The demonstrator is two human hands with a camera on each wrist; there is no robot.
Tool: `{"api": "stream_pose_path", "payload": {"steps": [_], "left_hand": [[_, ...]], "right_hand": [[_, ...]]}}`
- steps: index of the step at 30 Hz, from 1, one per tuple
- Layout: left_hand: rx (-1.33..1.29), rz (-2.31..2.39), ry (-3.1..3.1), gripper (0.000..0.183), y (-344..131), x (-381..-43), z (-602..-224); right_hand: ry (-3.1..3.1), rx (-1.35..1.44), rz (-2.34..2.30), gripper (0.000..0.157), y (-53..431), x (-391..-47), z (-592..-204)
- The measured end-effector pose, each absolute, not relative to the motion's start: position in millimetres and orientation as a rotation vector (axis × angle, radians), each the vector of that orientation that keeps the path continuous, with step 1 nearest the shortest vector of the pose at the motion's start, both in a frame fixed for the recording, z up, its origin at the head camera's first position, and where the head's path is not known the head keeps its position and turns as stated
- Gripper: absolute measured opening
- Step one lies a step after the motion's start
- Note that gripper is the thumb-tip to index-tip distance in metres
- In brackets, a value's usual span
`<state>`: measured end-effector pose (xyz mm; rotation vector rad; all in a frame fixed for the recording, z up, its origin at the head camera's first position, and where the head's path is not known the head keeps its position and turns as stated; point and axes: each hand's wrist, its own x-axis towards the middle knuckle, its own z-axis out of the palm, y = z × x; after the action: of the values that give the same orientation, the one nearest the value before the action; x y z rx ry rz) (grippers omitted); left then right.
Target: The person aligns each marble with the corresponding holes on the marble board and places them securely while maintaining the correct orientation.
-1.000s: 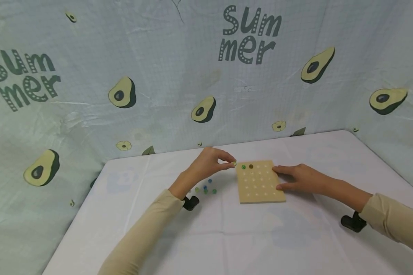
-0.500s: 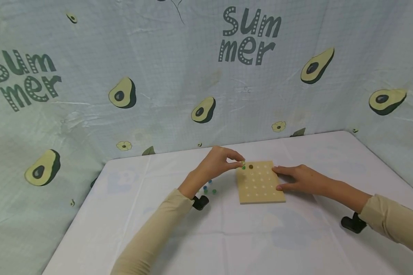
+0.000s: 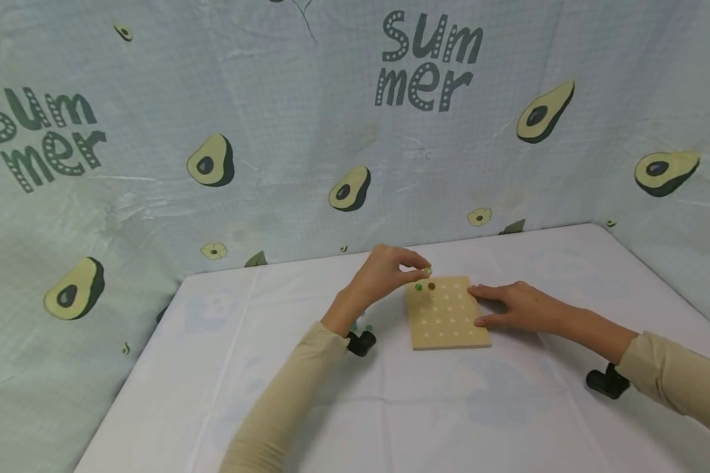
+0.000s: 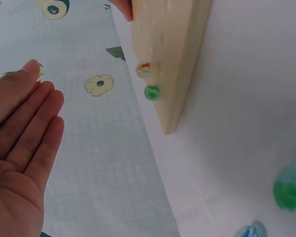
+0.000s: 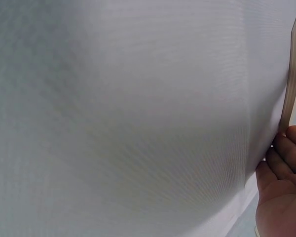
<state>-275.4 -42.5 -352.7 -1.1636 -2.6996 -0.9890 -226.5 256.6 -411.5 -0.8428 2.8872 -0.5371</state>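
A small yellowish-green glass marble [image 3: 428, 270] is pinched between thumb and fingertip of my left hand [image 3: 386, 272], just above the far edge of a square wooden board [image 3: 417, 341]. Rows of shallow pits cover the board. In its far left part sit a green marble [image 3: 419, 287] and a brownish one [image 3: 431, 286]; in the left wrist view the brownish marble [image 4: 144, 70] looks clear with orange. My right hand [image 3: 523, 307] touches the board's right edge, thumb and forefinger spread apart. In the right wrist view its fingertips press against the board's side [image 5: 292, 74].
Loose marbles lie on the white tablecloth left of the board, partly hidden behind my left wrist, among them a green marble [image 4: 290, 190] and a blue marble [image 4: 251, 231]. Behind the table hangs a patterned cloth [image 3: 296, 131] with avocados.
My left hand has carried its marble rightward, from the board's left edge past the green marble to above the brownish one. The right hand and board stay put.
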Motion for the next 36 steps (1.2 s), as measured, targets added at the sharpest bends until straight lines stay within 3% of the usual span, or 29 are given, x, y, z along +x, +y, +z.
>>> {"api": "stream_pose_path", "payload": {"steps": [36], "left_hand": [[-1.012,-1.3,-2.665,0.019,-10,-282,-352]], "right_hand": [[2.876,-0.767,-0.513,0.085,255,-228,-409]]}}
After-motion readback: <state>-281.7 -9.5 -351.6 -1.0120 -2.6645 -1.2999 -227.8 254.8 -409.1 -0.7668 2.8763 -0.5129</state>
